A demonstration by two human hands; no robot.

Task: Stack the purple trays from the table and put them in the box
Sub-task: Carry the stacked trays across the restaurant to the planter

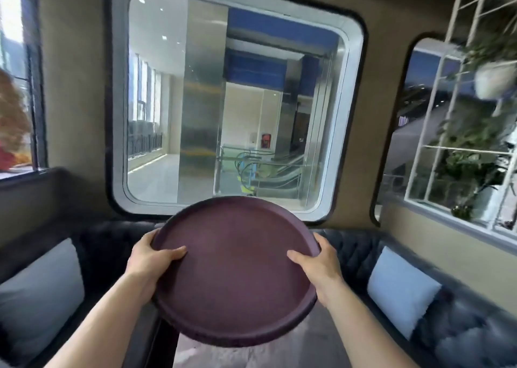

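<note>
Now a round purple tray (237,269) is held up in the air by both hands, in front of the big window (232,102) with rounded corners. The left hand (148,261) is clamped on the left rim of the tray: its thumb is laid on the inner surface and the other fingers are hidden under the edge. The right hand (319,264) is clamped on the right rim in the same way, with the thumb on top. The tray is tilted, so that its far edge is raised toward the window and its near edge is lower. Whether more than one tray is held cannot be told, because only one rim is seen clearly. Below the tray a part of the table (251,351) is seen. A dark sofa (461,325) runs around it, with a grey cushion (36,292) on the left and a light cushion (400,286) on the right.
</note>
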